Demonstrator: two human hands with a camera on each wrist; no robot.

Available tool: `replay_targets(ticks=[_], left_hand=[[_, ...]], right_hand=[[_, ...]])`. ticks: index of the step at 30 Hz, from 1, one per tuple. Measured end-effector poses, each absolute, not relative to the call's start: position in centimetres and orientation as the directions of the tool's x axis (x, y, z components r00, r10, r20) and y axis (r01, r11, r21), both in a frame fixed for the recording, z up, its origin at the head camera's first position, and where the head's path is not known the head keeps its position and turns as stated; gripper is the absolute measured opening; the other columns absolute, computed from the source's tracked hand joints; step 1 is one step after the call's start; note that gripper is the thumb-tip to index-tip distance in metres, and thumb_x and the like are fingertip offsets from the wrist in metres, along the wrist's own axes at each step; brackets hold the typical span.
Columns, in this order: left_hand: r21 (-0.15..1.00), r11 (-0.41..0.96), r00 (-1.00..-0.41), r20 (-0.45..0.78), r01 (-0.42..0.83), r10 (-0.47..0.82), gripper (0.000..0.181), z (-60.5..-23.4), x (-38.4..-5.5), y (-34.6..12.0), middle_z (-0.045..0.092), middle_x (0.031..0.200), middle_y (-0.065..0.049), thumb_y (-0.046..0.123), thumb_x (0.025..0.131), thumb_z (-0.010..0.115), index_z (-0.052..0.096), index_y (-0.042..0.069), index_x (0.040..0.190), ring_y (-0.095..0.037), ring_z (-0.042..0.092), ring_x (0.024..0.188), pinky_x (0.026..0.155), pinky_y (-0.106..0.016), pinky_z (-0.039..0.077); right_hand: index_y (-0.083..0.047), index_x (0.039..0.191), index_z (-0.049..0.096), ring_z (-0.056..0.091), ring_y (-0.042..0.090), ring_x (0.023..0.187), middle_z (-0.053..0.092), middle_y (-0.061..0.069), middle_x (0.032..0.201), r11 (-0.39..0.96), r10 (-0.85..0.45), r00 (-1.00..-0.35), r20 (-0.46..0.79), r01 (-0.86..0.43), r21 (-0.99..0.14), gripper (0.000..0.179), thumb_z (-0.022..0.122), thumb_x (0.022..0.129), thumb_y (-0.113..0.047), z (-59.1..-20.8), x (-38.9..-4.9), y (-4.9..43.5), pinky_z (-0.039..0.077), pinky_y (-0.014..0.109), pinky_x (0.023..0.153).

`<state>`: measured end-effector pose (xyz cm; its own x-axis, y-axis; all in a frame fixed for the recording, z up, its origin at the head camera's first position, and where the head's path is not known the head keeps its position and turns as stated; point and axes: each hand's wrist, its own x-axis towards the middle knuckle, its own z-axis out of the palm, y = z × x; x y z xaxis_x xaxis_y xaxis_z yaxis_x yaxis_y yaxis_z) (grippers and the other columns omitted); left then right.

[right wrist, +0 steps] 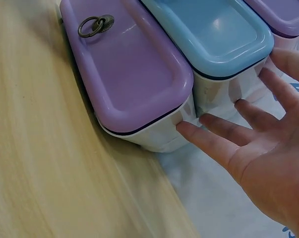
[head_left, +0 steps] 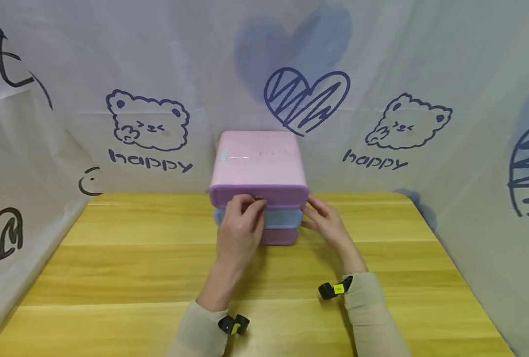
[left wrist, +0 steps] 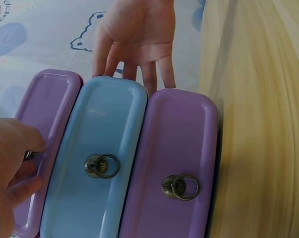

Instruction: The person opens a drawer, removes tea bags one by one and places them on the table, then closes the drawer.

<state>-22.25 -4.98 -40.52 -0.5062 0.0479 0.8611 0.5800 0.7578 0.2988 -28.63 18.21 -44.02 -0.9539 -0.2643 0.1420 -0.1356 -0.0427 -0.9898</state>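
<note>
A small drawer cabinet (head_left: 260,158) with a pink top stands at the back of the table. Its front has a purple top drawer (head_left: 286,196), a blue middle drawer (left wrist: 97,129) and a purple bottom drawer (right wrist: 134,74). My left hand (head_left: 239,230) is at the top drawer's front, thumb and fingers pinching its pull (left wrist: 30,154), which the fingers mostly hide. Brass ring pulls hang on the middle drawer and the bottom one. Along the cabinet's right side my right hand (right wrist: 268,153) is spread, its straight fingertips right at the side wall. All three drawers look pushed in.
The wood-grain table (head_left: 112,277) extends around the cabinet. Behind it hangs a white cloth (head_left: 228,59) printed with bears, hearts and lettering, close to the cabinet's back. Each wrist wears a black strap with a small device (head_left: 335,288).
</note>
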Motion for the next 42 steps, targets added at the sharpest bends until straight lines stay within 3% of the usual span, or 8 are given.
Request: replay_targets(ticks=[7,19,31,42], left_hand=[[0.280,0.724,-0.501,0.859,0.631,0.104,0.017,-40.1,-22.1,-5.3,0.063,0.105,-0.016,0.002,0.091,0.078,0.079,-0.001,0.108,-0.030,0.066,0.092,0.083,-0.039,0.060],[0.235,0.679,-0.459,0.872,0.696,0.169,0.014,-39.6,-22.3,-5.7,0.067,0.105,-0.015,0.000,0.094,0.073,0.080,-0.001,0.107,-0.029,0.069,0.096,0.088,-0.035,0.060],[0.199,0.636,-0.411,0.888,0.746,0.205,0.014,-39.3,-22.2,-6.3,0.069,0.103,-0.012,-0.005,0.091,0.075,0.080,-0.001,0.103,-0.026,0.071,0.094,0.083,-0.033,0.061],[0.195,0.640,-0.434,0.869,0.743,0.239,0.013,-38.9,-21.7,-7.0,0.068,0.098,-0.010,-0.007,0.086,0.079,0.080,0.000,0.098,-0.022,0.070,0.089,0.077,-0.030,0.062]], right_hand=[[0.003,0.156,0.041,0.050,0.035,0.138,0.039,0.020,0.162,-0.047,-0.262,-0.955,0.139,-0.131,-0.990,0.051,0.053,0.107,-0.008,-44.3,-28.7,18.3,0.058,0.042,0.098],[0.003,0.156,0.040,0.045,0.039,0.141,0.038,0.020,0.163,-0.040,-0.254,-0.957,0.138,-0.133,-0.990,0.053,0.054,0.107,-0.011,-44.0,-28.8,18.5,0.058,0.041,0.098],[0.004,0.156,0.040,0.045,0.041,0.142,0.039,0.022,0.162,-0.034,-0.263,-0.955,0.139,-0.135,-0.990,0.052,0.053,0.107,-0.010,-44.0,-28.9,18.4,0.058,0.041,0.099],[0.003,0.155,0.042,0.045,0.041,0.142,0.041,0.021,0.161,-0.020,-0.263,-0.955,0.133,-0.133,-0.991,0.052,0.054,0.107,-0.012,-44.2,-28.7,18.2,0.057,0.043,0.099]])
